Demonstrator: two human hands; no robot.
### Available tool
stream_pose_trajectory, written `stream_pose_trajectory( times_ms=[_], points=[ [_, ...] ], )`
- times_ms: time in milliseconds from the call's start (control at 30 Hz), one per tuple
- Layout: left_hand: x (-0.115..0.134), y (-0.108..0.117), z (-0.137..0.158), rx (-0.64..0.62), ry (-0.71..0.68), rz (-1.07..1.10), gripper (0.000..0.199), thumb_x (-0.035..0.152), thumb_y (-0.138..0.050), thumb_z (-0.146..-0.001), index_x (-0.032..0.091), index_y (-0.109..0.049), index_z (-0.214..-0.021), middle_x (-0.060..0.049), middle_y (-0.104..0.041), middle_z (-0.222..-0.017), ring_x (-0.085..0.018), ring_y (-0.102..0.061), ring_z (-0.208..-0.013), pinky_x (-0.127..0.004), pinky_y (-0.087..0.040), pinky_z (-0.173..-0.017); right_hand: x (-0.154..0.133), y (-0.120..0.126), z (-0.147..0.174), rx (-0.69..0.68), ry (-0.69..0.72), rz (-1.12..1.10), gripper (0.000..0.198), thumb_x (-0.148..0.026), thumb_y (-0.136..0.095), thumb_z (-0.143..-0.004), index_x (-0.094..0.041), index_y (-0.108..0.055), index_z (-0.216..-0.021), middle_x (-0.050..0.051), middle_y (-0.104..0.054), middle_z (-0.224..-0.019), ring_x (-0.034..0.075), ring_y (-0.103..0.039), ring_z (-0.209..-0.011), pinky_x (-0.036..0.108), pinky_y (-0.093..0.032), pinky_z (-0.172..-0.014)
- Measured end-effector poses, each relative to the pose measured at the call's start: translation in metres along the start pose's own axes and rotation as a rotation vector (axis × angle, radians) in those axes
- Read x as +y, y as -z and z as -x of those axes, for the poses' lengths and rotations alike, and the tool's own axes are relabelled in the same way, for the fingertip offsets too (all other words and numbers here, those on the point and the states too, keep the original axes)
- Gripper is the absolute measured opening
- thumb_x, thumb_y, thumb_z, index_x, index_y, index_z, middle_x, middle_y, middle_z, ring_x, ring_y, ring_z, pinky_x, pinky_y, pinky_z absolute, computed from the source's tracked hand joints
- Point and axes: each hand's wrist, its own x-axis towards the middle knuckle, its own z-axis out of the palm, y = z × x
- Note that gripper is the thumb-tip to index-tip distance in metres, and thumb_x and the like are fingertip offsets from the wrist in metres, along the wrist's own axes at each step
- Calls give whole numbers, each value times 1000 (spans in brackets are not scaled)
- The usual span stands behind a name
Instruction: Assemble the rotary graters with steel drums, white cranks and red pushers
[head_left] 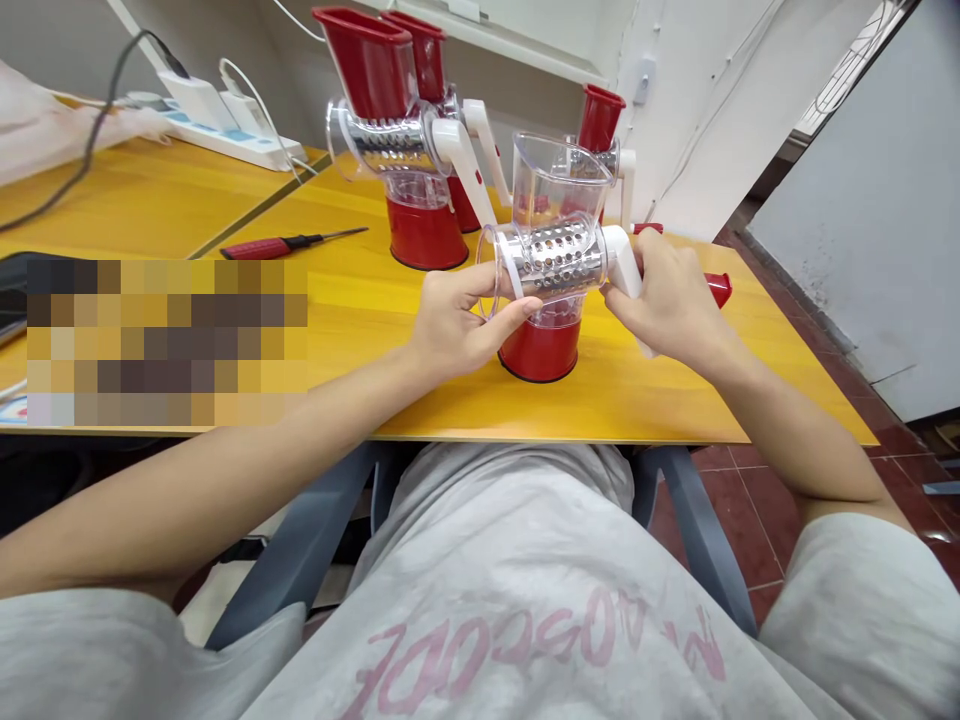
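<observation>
A rotary drum grater (pixel 538 350) stands upright on the yellow table in front of me. It has a red base, a clear housing and hopper, and a perforated metal drum (pixel 562 258). My left hand (pixel 461 325) is closed round the left end of the clear housing, thumb in front. On the other side, the fingers of my right hand (pixel 675 295) wrap round the white crank handle (pixel 622 262), which slants down to the right. The crank's lower part is partly covered by my fingers. No red hopper insert sits in this grater, unlike those behind it.
Behind stand several similar graters with red tops, one at the left (pixel 427 235) and one farther right (pixel 600 120). A red screwdriver (pixel 259 248) lies to the left. A white power strip (pixel 262 150) with cables is at the back. A red part (pixel 720 290) lies beyond my right hand.
</observation>
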Motion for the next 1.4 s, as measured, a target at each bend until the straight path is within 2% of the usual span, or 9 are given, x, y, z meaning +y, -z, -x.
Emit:
stream_pose_trajectory(
  times_ms=[200,367,567,733,900,1033,1133,1300,1400],
  points=[
    [-2,-3,2,25,4,7,55,71,-92,-120,22,-87,-94,-4,-86,-87,-19,-77,-71,-32,-57,-68,-12,26,17,-114,-28,-65,32,-50,-88,-117,-29,-64,-123,10,-82,-100,42,-82,-100,58,-67,-99],
    [-2,-3,1,18,83,6,64,83,-90,-115,22,-90,-94,-7,-89,-89,-22,-81,-74,-34,-62,-70,10,68,21,-286,24,-221,31,-54,-92,-118,-27,-80,-128,7,-88,-89,37,-86,-87,51,-69,-87],
    [-16,3,-6,11,172,157,68,92,-91,-110,24,-91,-105,-12,-92,-99,-30,-89,-92,-42,-75,-85,39,86,0,-676,36,-480,37,-58,-102,-111,-26,-96,-130,5,-95,-97,25,-87,-75,37,-69,-68],
    [-62,1,-5,99,203,302,76,100,-97,-98,26,-84,-110,-9,-84,-97,-29,-89,-92,-42,-78,-86,31,47,0,-902,-45,-877,71,-84,-106,-104,-20,-96,-136,10,-95,-96,24,-87,-73,36,-76,-69],
    [-96,0,0,136,175,361,84,103,-104,-86,28,-78,-113,-6,-78,-97,-37,-95,-112,-52,-83,-98,24,-12,1,-857,54,-1061,74,-84,-110,-99,-19,-91,-127,15,-98,-121,27,-94,-99,33,-78,-80],
    [-94,0,2,130,215,329,89,108,-102,-86,28,-81,-118,-8,-83,-102,-34,-95,-109,-48,-82,-97,36,-21,-11,-700,117,-969,53,-63,-113,-101,-20,-91,-121,10,-97,-119,26,-92,-104,34,-76,-92],
    [-85,2,1,109,230,311,87,108,-97,-94,27,-84,-122,-9,-87,-104,-30,-93,-100,-42,-79,-92,49,-18,-19,-657,122,-953,52,-59,-116,-98,-21,-89,-122,7,-96,-116,25,-91,-105,33,-74,-93],
    [-76,7,-5,78,273,305,81,103,-102,-94,24,-85,-96,-7,-84,-91,-22,-82,-80,-34,-70,-74,58,-46,-18,-782,130,-1198,79,-93,-106,-98,-20,-83,-117,12,-95,-110,27,-94,-97,33,-76,-86],
    [-74,6,-7,109,317,289,85,106,-105,-87,23,-82,-88,-5,-80,-84,-19,-77,-73,-32,-65,-68,55,-75,-12,-792,52,-1389,91,-110,-90,-99,-22,-76,-117,7,-90,-96,25,-90,-84,35,-77,-80]
  ],
)
